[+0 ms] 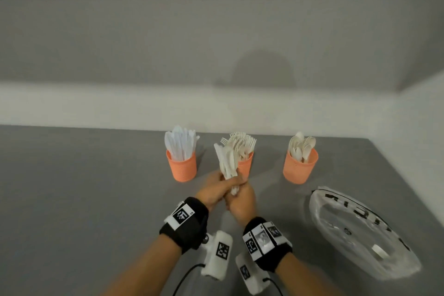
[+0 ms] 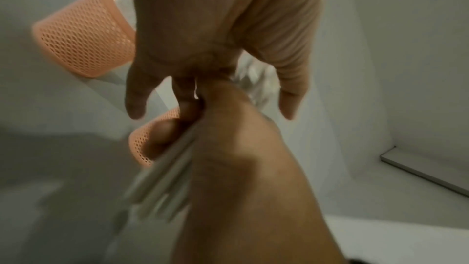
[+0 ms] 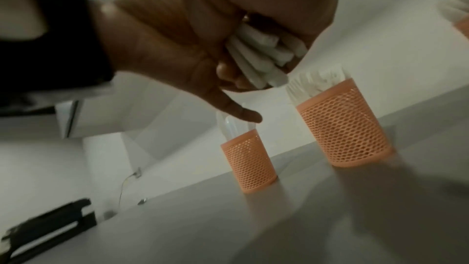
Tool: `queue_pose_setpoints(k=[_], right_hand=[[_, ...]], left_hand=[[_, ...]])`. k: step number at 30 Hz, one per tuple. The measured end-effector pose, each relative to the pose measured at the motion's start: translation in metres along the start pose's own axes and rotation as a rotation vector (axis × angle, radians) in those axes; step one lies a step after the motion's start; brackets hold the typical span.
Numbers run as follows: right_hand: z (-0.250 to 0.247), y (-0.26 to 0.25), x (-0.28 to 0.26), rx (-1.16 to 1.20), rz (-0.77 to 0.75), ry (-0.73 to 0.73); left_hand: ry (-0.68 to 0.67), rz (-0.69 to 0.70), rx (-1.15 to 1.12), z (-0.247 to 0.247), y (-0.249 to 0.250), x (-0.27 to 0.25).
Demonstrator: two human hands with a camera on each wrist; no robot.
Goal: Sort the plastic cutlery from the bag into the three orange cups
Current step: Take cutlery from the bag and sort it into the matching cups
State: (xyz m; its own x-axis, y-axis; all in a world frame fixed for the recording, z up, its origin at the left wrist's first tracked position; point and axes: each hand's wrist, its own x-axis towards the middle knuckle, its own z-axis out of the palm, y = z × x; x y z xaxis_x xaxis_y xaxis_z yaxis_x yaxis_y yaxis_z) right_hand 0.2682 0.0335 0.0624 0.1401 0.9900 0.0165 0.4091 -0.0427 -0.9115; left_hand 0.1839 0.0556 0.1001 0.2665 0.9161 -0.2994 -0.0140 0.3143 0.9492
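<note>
Three orange mesh cups stand in a row at the back of the grey table: the left cup [image 1: 181, 166] holds knives, the middle cup [image 1: 245, 166] forks, the right cup [image 1: 300, 167] spoons. Just in front of the middle cup, my left hand [image 1: 216, 187] and right hand [image 1: 241, 197] meet around a bundle of white cutlery [image 1: 227, 161] and grip its handles, its tops pointing up. In the right wrist view the handle ends [image 3: 261, 57] stick out below the curled fingers, above the fork cup [image 3: 342, 127] and knife cup [image 3: 248, 164]. The left wrist view is blurred.
A crumpled clear plastic bag [image 1: 360, 230] lies on the table to the right of my hands, below the spoon cup. A pale wall runs close behind the cups. Bare grey tabletop [image 1: 84, 187] stretches to the left.
</note>
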Motion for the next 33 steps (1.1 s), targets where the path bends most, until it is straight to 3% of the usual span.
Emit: queue_pose_setpoints(k=[2, 4, 10, 13, 17, 20, 24, 29, 33], right_hand=[[0.002, -0.004, -0.004, -0.036, -0.037, -0.047], [-0.001, -0.007, -0.003, 0.002, -0.039, -0.094], [-0.028, -0.022, -0.002, 0.453, 0.204, -0.454], [-0.026, -0.026, -0.004, 0.553, 0.301, -0.485], [-0.023, -0.02, -0.002, 0.56, 0.27, -0.46], [-0.024, -0.012, 0.001, 0.636, 0.279, -0.399], [-0.023, -0.005, 0.003, 0.575, 0.259, -0.325], [-0.015, -0.005, 0.003, 0.476, 0.18, -0.303], [-0.013, -0.001, 0.004, 0.575, 0.242, -0.267]], left_hand=[[0.11, -0.015, -0.053, 0.001, 0.001, 0.006], [0.123, -0.019, -0.089, 0.0, 0.001, 0.007], [-0.134, 0.011, 0.063, -0.002, 0.007, 0.0], [-0.183, -0.003, 0.131, -0.003, 0.013, -0.001], [-0.157, 0.007, 0.077, -0.01, 0.016, 0.001], [-0.067, 0.023, 0.058, -0.02, 0.014, 0.003], [0.22, 0.157, -0.089, -0.031, 0.018, 0.008], [0.311, 0.223, -0.041, -0.031, 0.017, 0.011], [0.424, 0.267, -0.085, -0.033, 0.018, 0.014]])
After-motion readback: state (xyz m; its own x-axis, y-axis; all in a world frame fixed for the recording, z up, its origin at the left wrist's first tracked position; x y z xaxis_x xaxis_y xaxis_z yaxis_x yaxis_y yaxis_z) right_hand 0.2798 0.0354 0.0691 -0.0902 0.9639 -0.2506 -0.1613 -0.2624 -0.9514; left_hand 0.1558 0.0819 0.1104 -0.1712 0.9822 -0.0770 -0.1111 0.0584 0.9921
